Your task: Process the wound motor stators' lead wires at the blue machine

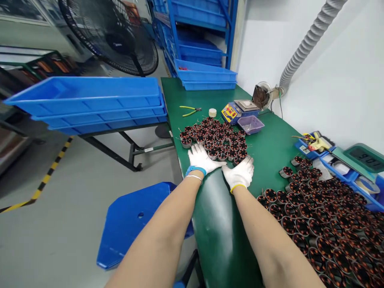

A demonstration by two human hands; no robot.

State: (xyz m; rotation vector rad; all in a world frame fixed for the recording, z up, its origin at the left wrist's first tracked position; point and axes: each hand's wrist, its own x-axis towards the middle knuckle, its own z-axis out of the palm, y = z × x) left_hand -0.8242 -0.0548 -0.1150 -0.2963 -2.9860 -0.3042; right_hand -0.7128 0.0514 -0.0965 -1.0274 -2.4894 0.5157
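Observation:
Both my hands wear white gloves and lie against the near edge of a cluster of motor stators [218,138], small metal rings with copper windings, standing on the green table [216,224]. My left hand [201,159] is spread at the cluster's near left side, a blue band at its wrist. At the near right side, my right hand [240,172] has its fingers stretched along the outer stators, with a yellow cuff at the wrist. The two thumbs point toward each other and nearly meet. Neither hand grasps a stator.
More stators [324,216] crowd the table's right side. Beyond the cluster are cutting pliers [190,110], a white round roll [212,113], a purple tray [250,124] and a soldering station [237,111]. Blue bins [90,104] stand left; a blue stool [135,220] is below.

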